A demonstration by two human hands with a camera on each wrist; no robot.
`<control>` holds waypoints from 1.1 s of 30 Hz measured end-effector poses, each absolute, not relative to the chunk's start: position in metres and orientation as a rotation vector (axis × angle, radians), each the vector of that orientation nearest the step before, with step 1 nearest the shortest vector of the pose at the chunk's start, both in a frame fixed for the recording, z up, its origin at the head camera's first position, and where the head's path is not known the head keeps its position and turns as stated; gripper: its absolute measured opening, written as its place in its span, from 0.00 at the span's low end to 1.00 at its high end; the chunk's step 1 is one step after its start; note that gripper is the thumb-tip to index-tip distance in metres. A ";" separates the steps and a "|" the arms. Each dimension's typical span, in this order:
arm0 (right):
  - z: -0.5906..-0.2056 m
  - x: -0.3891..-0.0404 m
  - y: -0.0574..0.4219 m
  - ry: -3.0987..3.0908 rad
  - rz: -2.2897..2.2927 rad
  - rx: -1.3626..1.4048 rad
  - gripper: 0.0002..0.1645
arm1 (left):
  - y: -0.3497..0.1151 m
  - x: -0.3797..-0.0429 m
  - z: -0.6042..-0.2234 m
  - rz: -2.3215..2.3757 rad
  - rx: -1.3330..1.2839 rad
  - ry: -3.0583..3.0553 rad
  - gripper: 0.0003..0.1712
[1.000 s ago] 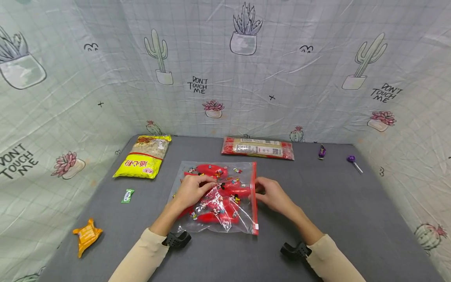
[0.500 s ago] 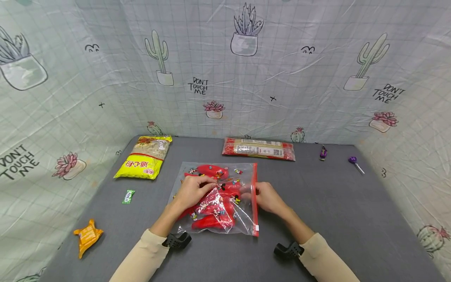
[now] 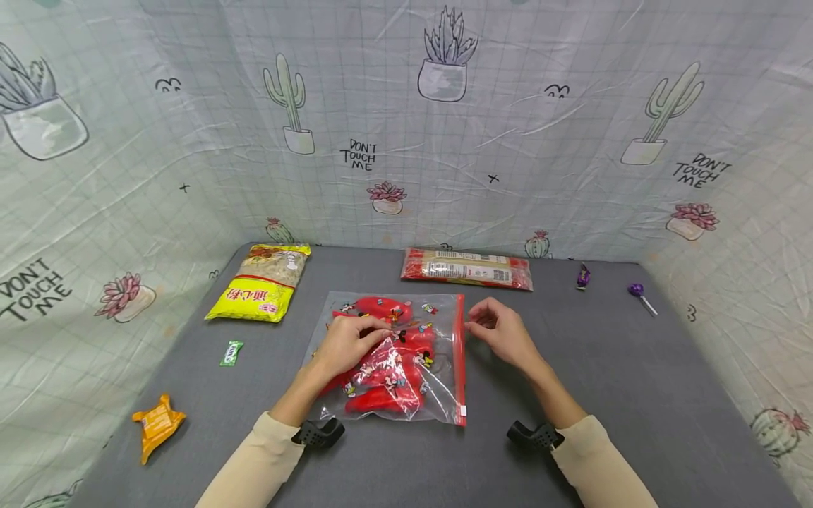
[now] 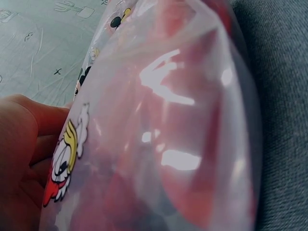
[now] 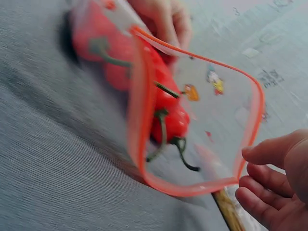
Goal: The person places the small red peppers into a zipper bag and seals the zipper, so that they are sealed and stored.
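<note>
A clear zip bag (image 3: 438, 395) with red edging and cartoon prints lies on the grey table, its mouth facing right. Several red peppers (image 5: 168, 120) with green stems are inside, seen through the gaping mouth in the right wrist view. My left hand (image 3: 346, 343) pinches the bag's upper layer near the middle, thumb against forefinger. Just outside the upper part of the red-edged mouth is my right hand (image 3: 504, 335), fingers loosely bent with nothing between them. In the right wrist view, its thumb and fingertips overlap the mouth's corner.
Behind the bag lie a yellow pasta bag (image 3: 260, 286) and a long red-ended noodle pack (image 3: 466, 268). A green candy (image 3: 231, 353) and an orange packet (image 3: 159, 427) are at left. A purple-wrapped candy (image 3: 583, 276) and a purple lollipop (image 3: 637, 290) are at far right.
My right hand reached its fingers into the bag's mouth, then drew back out to the upper right. Some peppers inside shifted left. The left hand stayed in place.
</note>
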State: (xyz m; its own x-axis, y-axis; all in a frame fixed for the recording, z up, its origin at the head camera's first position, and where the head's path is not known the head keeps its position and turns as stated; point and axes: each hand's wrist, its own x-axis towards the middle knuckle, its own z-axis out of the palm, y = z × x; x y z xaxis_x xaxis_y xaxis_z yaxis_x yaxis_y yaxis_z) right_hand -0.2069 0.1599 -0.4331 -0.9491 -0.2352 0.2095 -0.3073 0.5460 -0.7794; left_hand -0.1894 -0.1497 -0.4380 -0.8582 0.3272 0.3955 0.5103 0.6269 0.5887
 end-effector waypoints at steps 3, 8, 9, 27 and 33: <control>-0.432 -0.215 0.165 -2.671 1.375 0.443 0.13 | -0.148 -0.189 -0.438 -1.054 -0.674 -2.616 0.07; -0.437 -0.231 0.163 -2.716 1.333 0.461 0.17 | -0.150 -0.189 -0.439 -1.044 -0.669 -2.627 0.07; -0.439 -0.233 0.162 -2.738 1.319 0.476 0.18 | -0.150 -0.189 -0.439 -1.046 -0.668 -2.627 0.07; -0.459 -0.244 0.157 -2.787 1.259 0.458 0.16 | -0.129 -0.176 -0.430 -0.873 -0.822 -2.505 0.10; -0.461 -0.245 0.157 -2.799 1.229 0.449 0.16 | -0.098 -0.148 -0.428 -0.717 -1.107 -2.433 0.12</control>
State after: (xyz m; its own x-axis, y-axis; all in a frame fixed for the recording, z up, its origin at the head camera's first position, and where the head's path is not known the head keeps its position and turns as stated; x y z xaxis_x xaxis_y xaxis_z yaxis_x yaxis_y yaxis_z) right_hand -0.2449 0.1567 -0.4608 -0.9564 -0.2429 0.1624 -0.2839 0.6414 -0.7127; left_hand -0.1480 -0.0979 -0.4281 -0.6221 0.5840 0.5215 0.7735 0.5616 0.2939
